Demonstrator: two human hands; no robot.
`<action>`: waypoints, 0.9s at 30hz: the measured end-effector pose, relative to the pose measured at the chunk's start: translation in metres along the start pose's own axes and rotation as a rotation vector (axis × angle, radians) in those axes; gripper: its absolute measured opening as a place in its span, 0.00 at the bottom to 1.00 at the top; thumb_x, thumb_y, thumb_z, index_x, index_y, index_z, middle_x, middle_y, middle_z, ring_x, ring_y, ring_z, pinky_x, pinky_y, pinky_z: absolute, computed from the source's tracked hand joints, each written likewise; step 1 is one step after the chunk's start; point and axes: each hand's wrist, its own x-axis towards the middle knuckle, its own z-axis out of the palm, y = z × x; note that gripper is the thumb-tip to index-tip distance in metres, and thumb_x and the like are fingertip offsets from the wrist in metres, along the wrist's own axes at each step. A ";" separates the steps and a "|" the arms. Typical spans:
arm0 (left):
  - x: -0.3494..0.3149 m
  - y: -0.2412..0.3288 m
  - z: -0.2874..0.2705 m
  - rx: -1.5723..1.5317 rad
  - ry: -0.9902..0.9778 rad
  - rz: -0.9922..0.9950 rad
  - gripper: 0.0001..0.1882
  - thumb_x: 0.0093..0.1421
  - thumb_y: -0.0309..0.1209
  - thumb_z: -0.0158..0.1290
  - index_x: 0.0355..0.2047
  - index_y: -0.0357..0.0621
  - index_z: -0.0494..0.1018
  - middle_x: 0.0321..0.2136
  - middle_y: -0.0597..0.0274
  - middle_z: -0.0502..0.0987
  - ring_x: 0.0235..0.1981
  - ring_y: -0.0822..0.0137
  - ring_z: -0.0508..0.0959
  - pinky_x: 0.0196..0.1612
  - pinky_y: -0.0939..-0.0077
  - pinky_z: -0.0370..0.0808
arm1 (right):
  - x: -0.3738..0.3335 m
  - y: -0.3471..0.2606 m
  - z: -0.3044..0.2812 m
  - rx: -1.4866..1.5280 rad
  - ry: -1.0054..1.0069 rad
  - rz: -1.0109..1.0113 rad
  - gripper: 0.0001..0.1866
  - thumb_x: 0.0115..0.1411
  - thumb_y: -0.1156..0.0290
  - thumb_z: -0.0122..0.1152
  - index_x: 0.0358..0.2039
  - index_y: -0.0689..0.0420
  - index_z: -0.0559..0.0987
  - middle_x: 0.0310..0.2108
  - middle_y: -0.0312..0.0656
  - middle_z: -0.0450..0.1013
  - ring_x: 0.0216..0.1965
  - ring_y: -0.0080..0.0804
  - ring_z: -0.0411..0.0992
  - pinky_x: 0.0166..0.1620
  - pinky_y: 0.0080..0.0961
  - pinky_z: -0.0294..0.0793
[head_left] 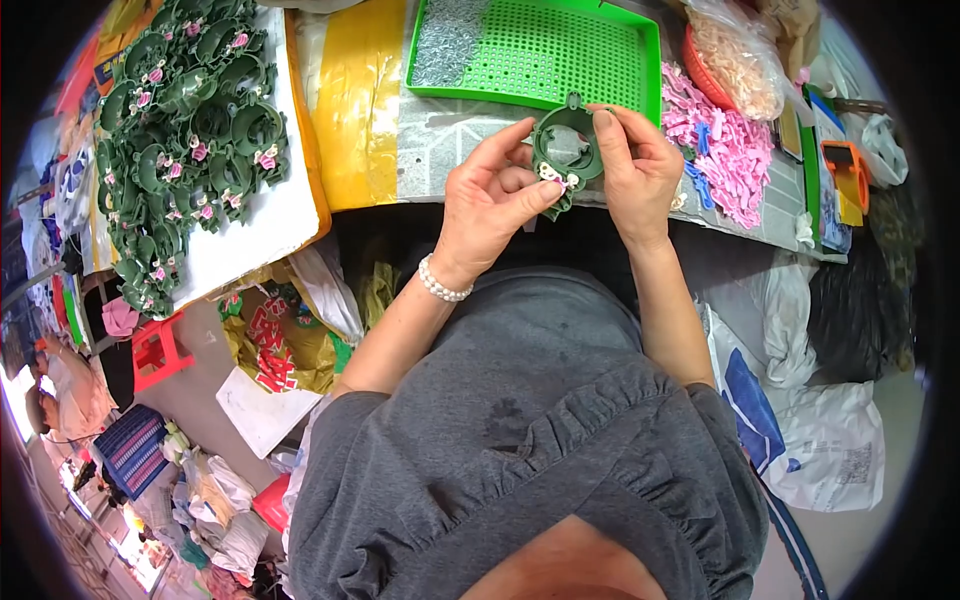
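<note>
Above the table's near edge, a dark green plastic ring (546,142) with small cream and pink decorations on its lower side is held between both hands. My left hand (490,200) pinches it at the lower left, thumb against the decorated part. At the upper right of the ring, my right hand (640,175) grips the rim between thumb and fingers. Just beyond lies a bright green perforated tray (654,60), with a heap of small silvery metal pieces (447,45) at its left end. Many similar decorated green rings (205,125) lie piled on the left.
The piled rings rest on a white board (270,215) beside yellow tape (355,100) on the tabletop. At the right lie pink plastic pieces (735,175), a few blue pieces (700,185), a red basket (700,70) under a clear bag, and orange-handled scissors (850,175).
</note>
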 end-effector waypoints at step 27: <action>0.007 0.004 0.004 0.092 0.086 -0.034 0.29 0.49 0.18 0.57 0.52 0.33 0.60 0.34 0.59 0.72 0.31 0.75 0.75 0.31 0.85 0.73 | 0.011 -0.004 0.007 -0.198 -0.021 -0.066 0.07 0.54 0.75 0.59 0.31 0.64 0.79 0.27 0.44 0.77 0.29 0.27 0.75 0.33 0.21 0.73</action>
